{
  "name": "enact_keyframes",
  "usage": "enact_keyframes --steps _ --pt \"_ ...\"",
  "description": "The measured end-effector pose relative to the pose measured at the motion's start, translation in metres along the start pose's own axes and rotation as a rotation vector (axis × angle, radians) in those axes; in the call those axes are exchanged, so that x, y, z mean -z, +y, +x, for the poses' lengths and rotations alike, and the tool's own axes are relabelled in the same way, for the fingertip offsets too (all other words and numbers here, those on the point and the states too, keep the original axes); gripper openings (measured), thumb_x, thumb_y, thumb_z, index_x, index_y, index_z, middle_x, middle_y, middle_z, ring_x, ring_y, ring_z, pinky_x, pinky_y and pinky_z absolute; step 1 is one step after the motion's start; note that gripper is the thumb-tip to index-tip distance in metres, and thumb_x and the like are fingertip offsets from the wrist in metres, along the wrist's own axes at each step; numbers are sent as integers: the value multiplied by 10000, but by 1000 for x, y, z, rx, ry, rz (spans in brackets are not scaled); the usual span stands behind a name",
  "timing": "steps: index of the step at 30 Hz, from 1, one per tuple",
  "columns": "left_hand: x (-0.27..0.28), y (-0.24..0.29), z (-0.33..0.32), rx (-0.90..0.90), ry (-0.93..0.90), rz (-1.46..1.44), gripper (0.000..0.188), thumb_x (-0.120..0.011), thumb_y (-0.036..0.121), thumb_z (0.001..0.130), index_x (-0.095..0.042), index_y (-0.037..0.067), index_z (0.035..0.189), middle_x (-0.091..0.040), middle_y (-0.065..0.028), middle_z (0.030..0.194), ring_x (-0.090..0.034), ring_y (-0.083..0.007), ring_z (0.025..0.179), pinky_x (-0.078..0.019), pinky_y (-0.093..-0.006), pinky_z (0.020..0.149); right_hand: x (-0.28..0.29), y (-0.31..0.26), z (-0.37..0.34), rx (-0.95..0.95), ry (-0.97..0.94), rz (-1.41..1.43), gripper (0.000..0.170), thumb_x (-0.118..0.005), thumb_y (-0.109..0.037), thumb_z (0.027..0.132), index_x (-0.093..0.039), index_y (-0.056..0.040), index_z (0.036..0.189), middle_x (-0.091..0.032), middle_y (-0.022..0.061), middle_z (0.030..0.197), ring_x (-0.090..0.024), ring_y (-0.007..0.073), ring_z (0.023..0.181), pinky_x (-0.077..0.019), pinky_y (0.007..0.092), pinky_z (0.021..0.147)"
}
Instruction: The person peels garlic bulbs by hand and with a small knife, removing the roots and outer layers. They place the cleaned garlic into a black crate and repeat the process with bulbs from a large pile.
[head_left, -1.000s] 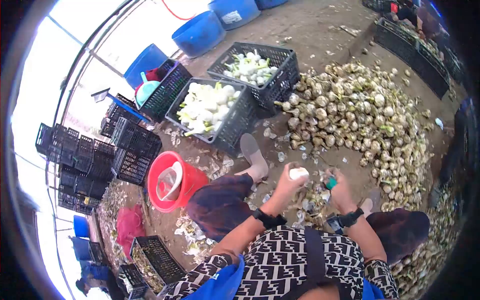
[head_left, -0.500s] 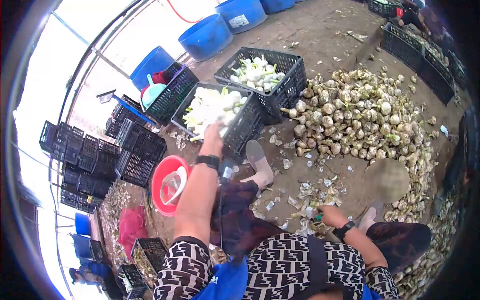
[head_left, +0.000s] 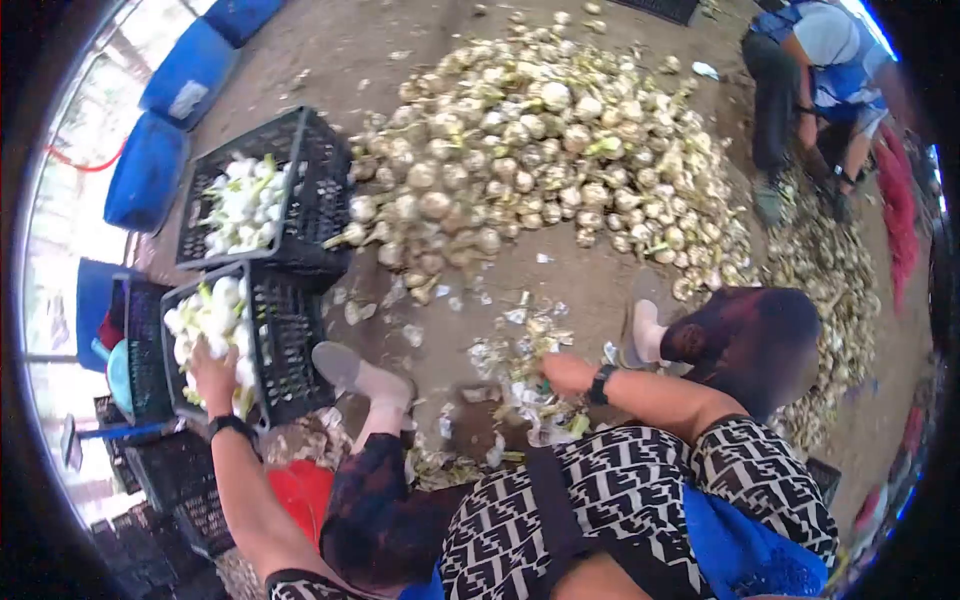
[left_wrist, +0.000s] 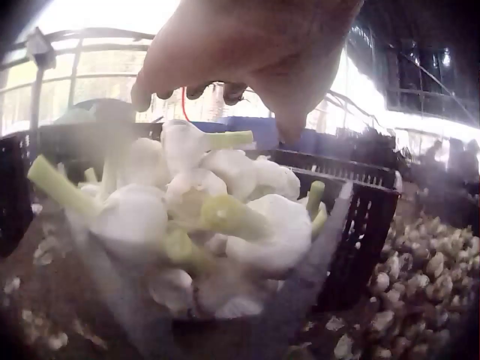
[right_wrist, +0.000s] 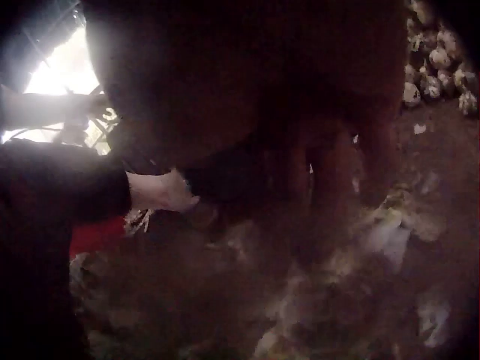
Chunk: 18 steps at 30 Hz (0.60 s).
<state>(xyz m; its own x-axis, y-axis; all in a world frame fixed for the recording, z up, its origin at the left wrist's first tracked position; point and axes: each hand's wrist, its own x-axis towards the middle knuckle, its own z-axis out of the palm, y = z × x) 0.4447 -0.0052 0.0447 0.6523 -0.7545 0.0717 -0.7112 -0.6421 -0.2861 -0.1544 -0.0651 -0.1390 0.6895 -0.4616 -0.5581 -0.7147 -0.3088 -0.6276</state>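
Note:
My left hand point(head_left: 213, 378) reaches over the near black crate point(head_left: 290, 345), which holds trimmed white garlic bulbs point(head_left: 208, 318). The left wrist view shows the hand point(left_wrist: 255, 52) just above the heaped bulbs point(left_wrist: 274, 232), fingers loosely extended and gripping none. Thick pale-green stems stick out from several bulbs. My right hand point(head_left: 568, 373) is low in front of my body, curled round a small tool with a green handle point(head_left: 545, 384); its working end is hidden. Garlic skins and cut bits point(head_left: 520, 350) lie beneath it. The right wrist view is very dark.
A large pile of untrimmed garlic point(head_left: 560, 140) spreads across the ground ahead. Another crate point(head_left: 315, 190) of white bulbs stands behind the near one. A red bucket point(head_left: 300, 490) sits by my left leg. Another person point(head_left: 825, 80) crouches at the far right; blue tubs point(head_left: 150, 170) line the left.
The left hand has moved from in front of my body, where it held a white garlic bulb, left to the crate, and holds none now. My view has swung right.

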Motion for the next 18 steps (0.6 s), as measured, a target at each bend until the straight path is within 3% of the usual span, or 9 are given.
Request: enact_keyframes --steps 2,3,4,5,6,9,11,15,18 --pt "2 15 -10 35 -41 -9 596 -533 380 811 -355 112 1313 -307 -216 1349 -263 -429 1232 -221 -469 1020 3 33 33 -74 132 140 180 -529 -104 703 -605 -13 839 -590 225 762 -575 391 726 -440 466 641" --pt "-24 -10 -6 -125 -60 45 422 -482 268 858 -454 74 1232 -315 -233 1337 -305 -404 1209 -234 -471 1004 11 50 45 -97 229 170 186 -531 -101 701 -608 -18 849 -590 227 765 -574 398 733 -441 468 652" --pt "-29 -34 -11 -428 -67 412 507 -485 259 851 -364 27 1286 -330 -227 1323 -269 -399 1225 -261 -468 978 27 61 52 -244 370 222 215 -535 -100 703 -600 -23 893 -588 233 816 -567 400 776 -441 463 681" --pt "-49 -53 -10 -409 3 387 531 -500 185 828 -328 41 1309 -346 -226 1310 -275 -400 1221 -243 -478 991 46 73 64 -390 515 271 248 -538 -98 705 -592 -28 937 -585 239 867 -559 402 819 -441 459 710" --pt "-21 -18 -30 -126 29 -186 577 -513 158 813 -281 78 1336 -323 -215 1324 -242 -400 1245 -229 -485 1007 72 76 68 -486 681 228 304 -538 -88 709 -558 -26 1007 -568 245 931 -544 403 866 -432 453 739" --pt "-27 9 -46 -90 136 15 594 -507 163 825 -244 100 1355 -275 -201 1354 -195 -401 1268 -201 -471 1033 131 113 96 -508 1227 241 468 -550 -76 721 -440 -12 1171 -520 248 1065 -501 400 971 -406 441 808" --pt "-50 -2 -38 -135 263 142 593 -487 209 852 -213 104 1367 -224 -195 1383 -155 -396 1285 -166 -459 1051 165 121 108 -551 1406 222 488 -544 -71 734 -407 -1 1197 -512 264 1068 -487 413 992 -405 442 812" --pt "-13 3 -40 -221 28 -42 600 -482 208 850 -207 94 1370 -213 -216 1390 -131 -397 1296 -111 -454 1065 206 132 118 -671 1014 179 561 -613 -68 666 -418 -42 1191 -497 233 1054 -490 378 1001 -420 415 856" --pt "2 -5 -29 -137 -119 -93 595 -482 207 851 -219 53 1362 -252 -214 1376 -194 -387 1281 -155 -436 1057 207 148 123 -687 965 238 486 -615 -140 727 -449 -5 1163 -524 293 1051 -514 401 977 -425 435 825"
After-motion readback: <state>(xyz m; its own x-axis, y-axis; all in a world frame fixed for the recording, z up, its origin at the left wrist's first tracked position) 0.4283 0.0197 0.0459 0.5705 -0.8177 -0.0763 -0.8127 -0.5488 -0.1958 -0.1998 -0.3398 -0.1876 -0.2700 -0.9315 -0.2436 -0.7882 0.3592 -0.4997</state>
